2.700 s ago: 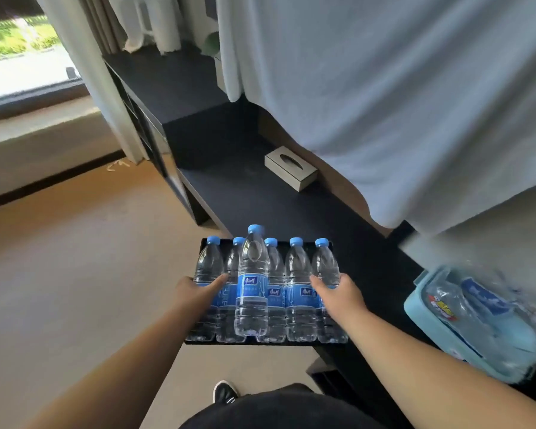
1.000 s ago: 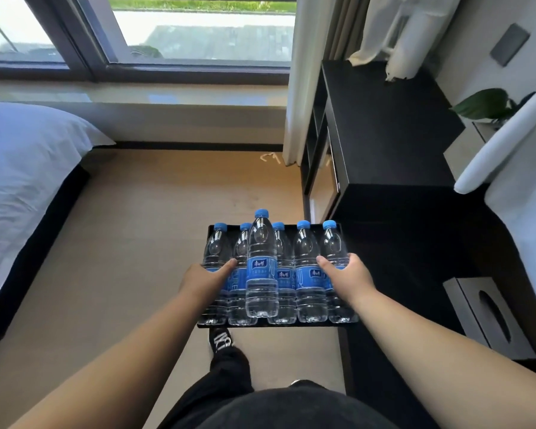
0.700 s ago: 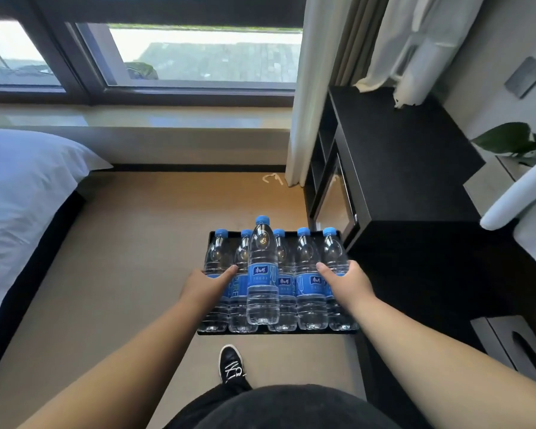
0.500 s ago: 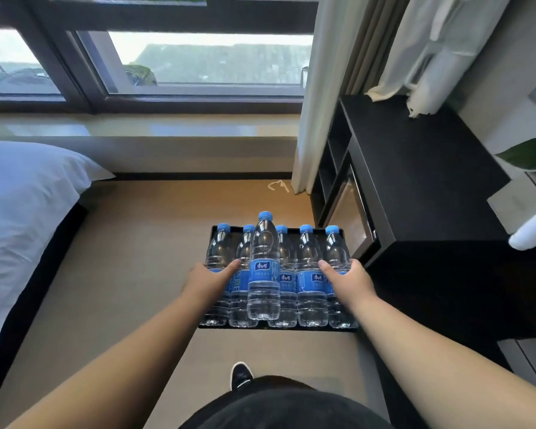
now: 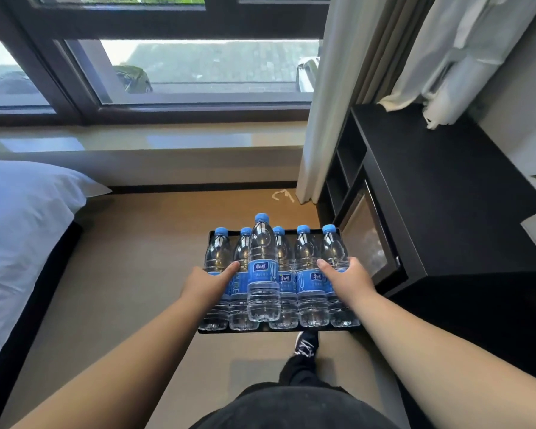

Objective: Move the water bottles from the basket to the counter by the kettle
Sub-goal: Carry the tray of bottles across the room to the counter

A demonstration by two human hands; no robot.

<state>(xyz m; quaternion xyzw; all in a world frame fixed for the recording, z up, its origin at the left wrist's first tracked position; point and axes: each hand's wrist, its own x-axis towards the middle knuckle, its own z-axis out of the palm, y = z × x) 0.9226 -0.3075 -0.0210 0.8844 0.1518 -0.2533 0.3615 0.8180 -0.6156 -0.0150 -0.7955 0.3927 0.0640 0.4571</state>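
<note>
Two bare forearms reach forward and slightly inward from the lower corners of the view, wrists straight. The left hand (image 5: 206, 281) clasps the left end of a row of water bottles (image 5: 287, 283) at label height. Its thumb lies flat across the front of the end bottle, tip pointing toward the middle, and its fingers pass round the outer side, out of sight. The right hand (image 5: 348, 278) mirrors it at the right end, with the thumb across the front and the fingers (image 5: 353, 264) curled round the outer side of the last bottle. Both hands grip the bottles and press the row between them. Whether any fingers also reach the tray (image 5: 291, 330) underneath cannot be told.

Six bottles stand upright between the fingers, all clear with blue caps and blue labels. Five stand shoulder to shoulder in a line, and one stands in front of the gap between the second and third from the left. One black tray carries them all, in the air above the floor (image 5: 136, 274).

Well to the left of the left fingers lies one bed (image 5: 19, 230) with white linen. Beyond the fingers is one window (image 5: 198, 66). Below the tray shows one dark shoe (image 5: 305, 343). Near the right fingers, on their right, stands one black cabinet. One white cloth (image 5: 452, 51) hangs onto the far end of its tabletop (image 5: 446, 187).
</note>
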